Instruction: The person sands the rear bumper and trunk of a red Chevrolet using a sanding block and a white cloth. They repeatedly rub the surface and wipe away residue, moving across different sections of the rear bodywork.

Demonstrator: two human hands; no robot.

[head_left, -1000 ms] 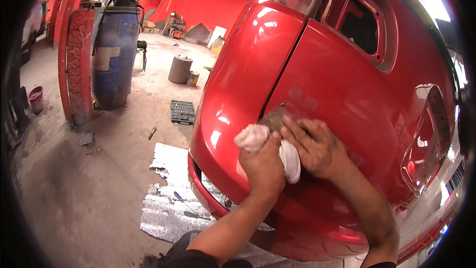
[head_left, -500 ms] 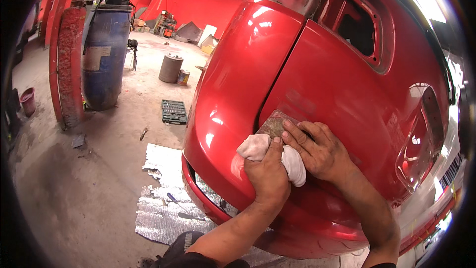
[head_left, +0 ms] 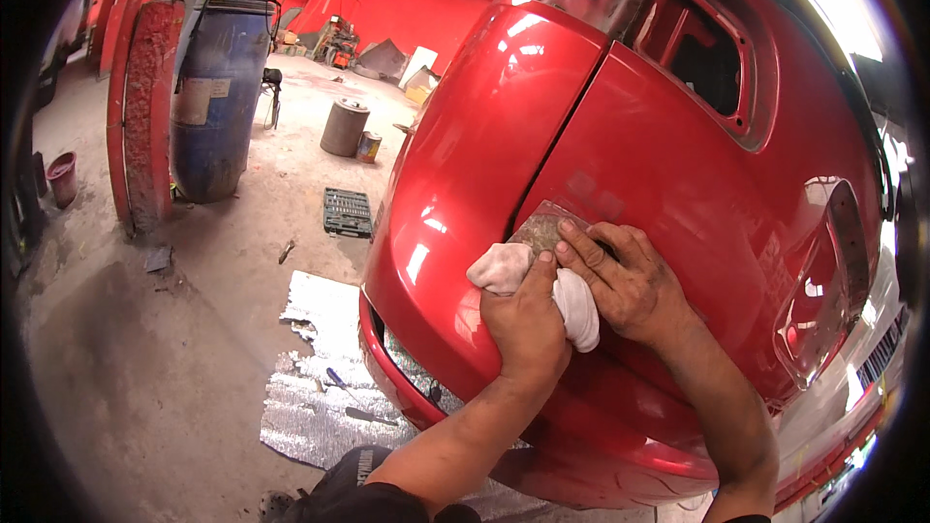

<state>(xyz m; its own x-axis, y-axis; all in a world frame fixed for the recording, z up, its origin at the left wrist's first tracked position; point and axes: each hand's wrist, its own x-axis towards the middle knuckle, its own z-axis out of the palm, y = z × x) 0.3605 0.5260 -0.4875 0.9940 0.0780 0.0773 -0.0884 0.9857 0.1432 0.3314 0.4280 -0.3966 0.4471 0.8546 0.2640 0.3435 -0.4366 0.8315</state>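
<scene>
My left hand (head_left: 526, 334) is closed around a bunched white cloth (head_left: 502, 268), which bulges out on both sides of the fist. Its thumb reaches the lower edge of a flat, smudged grey-brown piece (head_left: 539, 230), perhaps a sheet or thin plate. My right hand (head_left: 635, 283) grips that piece from its right side, fingers pressed together over it; the fingers' undersides are hidden. Piece and cloth lie against the glossy red car body (head_left: 668, 174), at the lower end of the dark panel gap.
Silvery foil sheeting (head_left: 320, 407) covers floor at lower left, bearing a screwdriver (head_left: 336, 378). Behind stand an open tool case (head_left: 347, 212), a grey metal drum (head_left: 345, 128), a small can (head_left: 369, 146) and a blue barrel (head_left: 221, 102) beside a red post (head_left: 145, 116).
The view has shifted slightly, so the surroundings sit a little to the right. Both hands keep their holds near the panel gap, with the cloth and flat piece barely moved.
</scene>
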